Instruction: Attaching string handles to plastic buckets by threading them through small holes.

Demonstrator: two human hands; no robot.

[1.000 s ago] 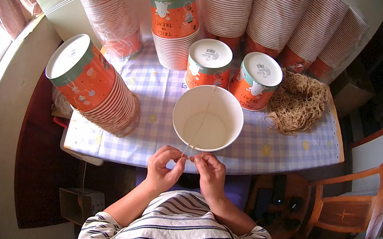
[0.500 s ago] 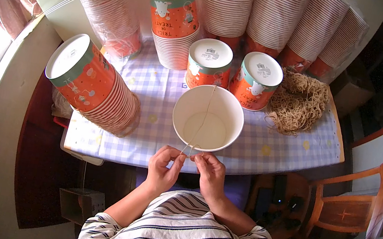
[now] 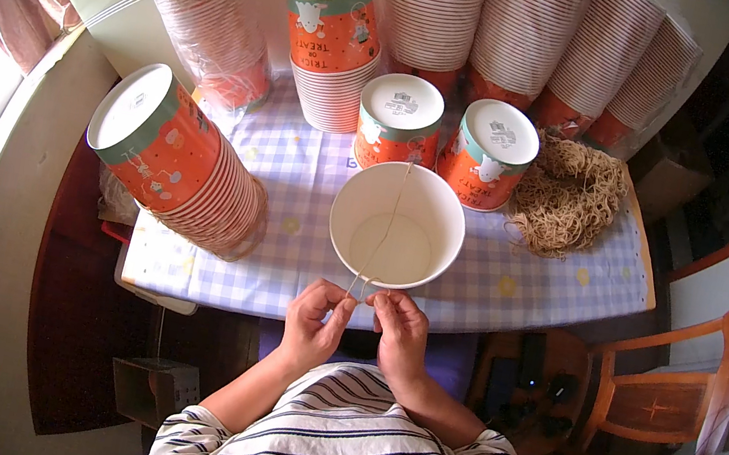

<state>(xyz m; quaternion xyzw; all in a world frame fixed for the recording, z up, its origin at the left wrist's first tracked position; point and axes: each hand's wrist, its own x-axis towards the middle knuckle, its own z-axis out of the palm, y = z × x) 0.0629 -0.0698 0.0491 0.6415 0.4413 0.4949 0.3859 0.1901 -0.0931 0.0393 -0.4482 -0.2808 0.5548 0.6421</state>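
Observation:
An open white paper bucket stands near the table's front edge, its mouth facing me. A thin beige string spans that mouth from the far rim to the near rim. Just in front of the near rim, my left hand pinches the string between thumb and fingertips. Close beside it, my right hand is closed in a similar pinch on the string. A small loop shows by the rim above my fingers; whether it is knotted I cannot tell. Two upside-down orange paper buckets stand just behind.
A nested stack of orange buckets leans at the left. Another stack stands farther back, with plastic-wrapped stacks along the wall. A tangled heap of beige string lies at the right on the checked tablecloth. A wooden chair is at the right.
My fingertips have drawn slightly closer to each other and shifted a little at the string. The bucket and everything around it look unchanged.

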